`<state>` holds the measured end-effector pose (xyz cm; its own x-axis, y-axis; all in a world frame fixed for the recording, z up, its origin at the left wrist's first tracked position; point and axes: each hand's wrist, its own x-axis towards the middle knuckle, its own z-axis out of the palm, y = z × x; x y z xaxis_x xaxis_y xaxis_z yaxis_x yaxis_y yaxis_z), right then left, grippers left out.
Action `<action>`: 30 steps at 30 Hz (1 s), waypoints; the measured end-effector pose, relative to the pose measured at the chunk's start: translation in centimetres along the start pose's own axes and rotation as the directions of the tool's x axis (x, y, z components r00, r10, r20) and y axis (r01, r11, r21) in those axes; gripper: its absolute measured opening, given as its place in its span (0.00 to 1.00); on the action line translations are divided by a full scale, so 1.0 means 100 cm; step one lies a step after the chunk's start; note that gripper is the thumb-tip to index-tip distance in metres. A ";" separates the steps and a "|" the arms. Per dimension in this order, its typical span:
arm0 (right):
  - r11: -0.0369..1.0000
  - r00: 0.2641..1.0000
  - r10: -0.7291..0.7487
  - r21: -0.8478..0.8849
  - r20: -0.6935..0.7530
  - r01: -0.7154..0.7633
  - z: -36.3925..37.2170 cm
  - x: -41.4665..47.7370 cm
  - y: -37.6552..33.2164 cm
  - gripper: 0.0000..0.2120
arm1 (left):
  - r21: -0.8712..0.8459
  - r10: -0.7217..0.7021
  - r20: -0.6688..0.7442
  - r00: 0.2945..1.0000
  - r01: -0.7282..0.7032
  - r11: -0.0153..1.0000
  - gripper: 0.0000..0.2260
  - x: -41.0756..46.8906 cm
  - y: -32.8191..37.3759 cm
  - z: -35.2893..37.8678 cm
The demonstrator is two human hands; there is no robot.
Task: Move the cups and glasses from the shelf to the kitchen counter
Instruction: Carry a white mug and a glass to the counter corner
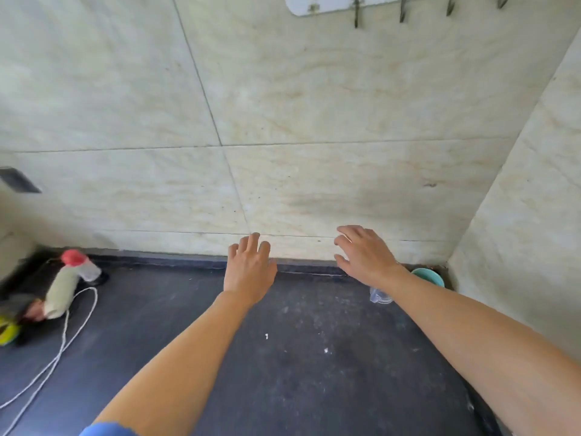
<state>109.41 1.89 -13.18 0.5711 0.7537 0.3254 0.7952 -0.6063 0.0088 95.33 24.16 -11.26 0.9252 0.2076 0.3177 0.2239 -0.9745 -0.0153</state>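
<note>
Both my hands hover over the dark kitchen counter (pixel 298 357) near the tiled back wall. My left hand (pixel 250 269) is open, fingers spread, holding nothing. My right hand (pixel 364 254) is open too, palm down, empty. Under my right forearm a clear glass (pixel 380 295) stands on the counter, partly hidden by the arm. Behind it, in the right corner, sits a teal cup (pixel 429 276), also partly covered. No shelf is in view.
At the left lie a clear bottle with a red cap (pixel 80 262), a pale cylindrical object (pixel 59 294), a white cord (pixel 63 341) and a yellow-green item (pixel 8 335). A white hook rail (pixel 393 6) hangs high on the wall. A side wall closes the right.
</note>
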 end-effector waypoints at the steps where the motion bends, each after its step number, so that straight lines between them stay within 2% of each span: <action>1: 0.998 0.998 -0.055 0.009 -0.019 0.055 -0.004 0.010 -0.013 0.12 | 0.041 -0.031 -0.021 0.999 0.032 0.999 0.11 -0.015 -0.012 -0.013; 7: 0.931 0.942 -0.317 0.152 -0.110 0.331 -0.020 0.045 -0.133 0.14 | 0.245 -0.298 -0.072 0.952 0.306 0.920 0.14 -0.133 -0.071 -0.083; 11: 0.820 0.850 -0.498 0.228 -0.169 0.526 -0.031 0.044 -0.236 0.15 | 0.335 -0.453 -0.086 0.887 0.454 0.826 0.15 -0.227 -0.106 -0.126; 14: 0.723 0.763 -0.606 0.245 -0.223 0.646 -0.048 0.039 -0.315 0.16 | 0.367 -0.566 -0.146 0.811 0.576 0.730 0.15 -0.299 -0.125 -0.160; 21: 0.470 0.535 -0.780 0.262 -0.325 0.843 -0.091 -0.011 -0.502 0.18 | 0.417 -0.748 -0.236 0.620 0.760 0.499 0.16 -0.475 -0.147 -0.237; 26: 0.297 0.377 -0.839 0.251 -0.392 0.921 -0.123 -0.077 -0.632 0.19 | 0.435 -0.854 -0.273 0.443 0.849 0.301 0.18 -0.601 -0.147 -0.286; 30: 0.114 0.217 -0.876 0.253 -0.431 0.961 -0.150 -0.142 -0.718 0.18 | 0.448 -0.893 -0.328 0.308 0.883 0.140 0.18 -0.694 -0.130 -0.316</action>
<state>41.14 30.90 -4.29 -0.6603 0.5850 0.4709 0.6905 0.7194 0.0746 18.52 19.70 -3.14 -0.0158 0.9064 0.4222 0.9855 0.0854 -0.1464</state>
